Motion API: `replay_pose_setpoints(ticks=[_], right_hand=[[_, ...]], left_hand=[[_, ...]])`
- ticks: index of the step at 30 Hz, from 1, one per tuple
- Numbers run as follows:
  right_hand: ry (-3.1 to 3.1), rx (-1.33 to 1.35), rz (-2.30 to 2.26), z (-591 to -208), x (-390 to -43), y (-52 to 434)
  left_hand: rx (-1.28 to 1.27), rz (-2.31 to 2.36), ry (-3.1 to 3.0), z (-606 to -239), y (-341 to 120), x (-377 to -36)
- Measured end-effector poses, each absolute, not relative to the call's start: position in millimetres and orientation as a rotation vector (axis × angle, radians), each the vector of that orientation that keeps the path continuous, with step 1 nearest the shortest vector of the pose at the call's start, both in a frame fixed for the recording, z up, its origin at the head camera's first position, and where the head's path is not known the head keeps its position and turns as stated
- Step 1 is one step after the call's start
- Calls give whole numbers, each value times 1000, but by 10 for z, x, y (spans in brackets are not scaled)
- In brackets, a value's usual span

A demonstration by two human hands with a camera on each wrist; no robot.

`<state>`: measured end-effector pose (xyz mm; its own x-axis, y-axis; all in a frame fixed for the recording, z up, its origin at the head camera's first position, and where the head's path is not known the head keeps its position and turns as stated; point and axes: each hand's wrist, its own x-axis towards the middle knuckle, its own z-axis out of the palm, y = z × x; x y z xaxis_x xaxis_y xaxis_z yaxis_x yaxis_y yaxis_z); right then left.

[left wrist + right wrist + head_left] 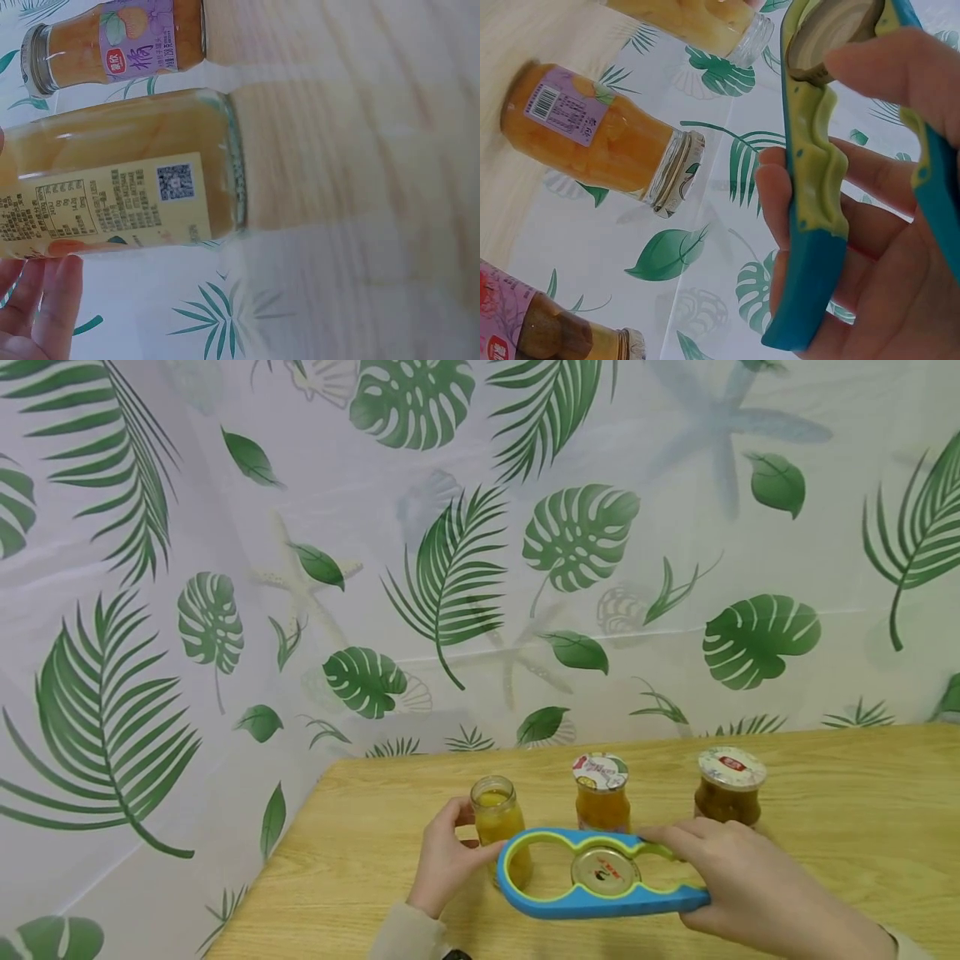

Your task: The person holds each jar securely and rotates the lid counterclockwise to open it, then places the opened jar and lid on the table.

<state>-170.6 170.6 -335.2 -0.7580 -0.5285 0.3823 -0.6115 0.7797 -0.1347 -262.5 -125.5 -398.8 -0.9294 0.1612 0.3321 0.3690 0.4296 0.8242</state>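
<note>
My left hand [446,862] grips an uncapped glass jar [501,821] of yellow fruit, standing upright on the table. In the left wrist view this jar [112,172] shows a cream label with a QR code, and the fingers [56,307] lie along its side. My right hand [757,881] holds a blue and lime-green jar opener [558,906] by its handle end. A gold metal lid [604,870] sits in the opener's middle ring. From the right wrist, the thumb [892,71] lies over the lid [829,37], whose hollow underside faces this camera.
Behind the opener stands a capped jar [602,802] of orange fruit with a purple label. Farther right is a capped jar [727,793] with darker contents, partly behind my right hand. The wooden table [862,802] meets a leaf-print wall covering [480,718] at the back and left.
</note>
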Motion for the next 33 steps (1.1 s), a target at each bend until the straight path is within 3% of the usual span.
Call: replay_pose_setpoints(ticks=[33], right_hand=[[-2863,833,723,-3408,-1819,1456]], left_hand=[[-499,-1475,-2460,-3977,-1259,-2792]])
